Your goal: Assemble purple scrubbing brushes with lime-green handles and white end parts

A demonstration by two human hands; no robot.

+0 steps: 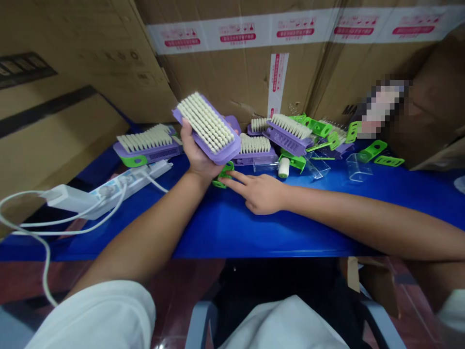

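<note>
My left hand (198,155) is closed around a purple scrub brush (209,127) with cream bristles, held tilted above the blue table (254,228). My right hand (259,191) rests on the table with fingers stretched out, fingertips touching a small green plastic part (222,175) just under the raised brush. Behind it lies a pile of more purple brushes (286,132) and green clips (319,128).
Another brush (147,144) lies at the left beside a white power strip (109,190) with white cables. Clear plastic covers (358,167) and green handles (376,149) lie at the right. Cardboard boxes (236,63) wall in the back and left.
</note>
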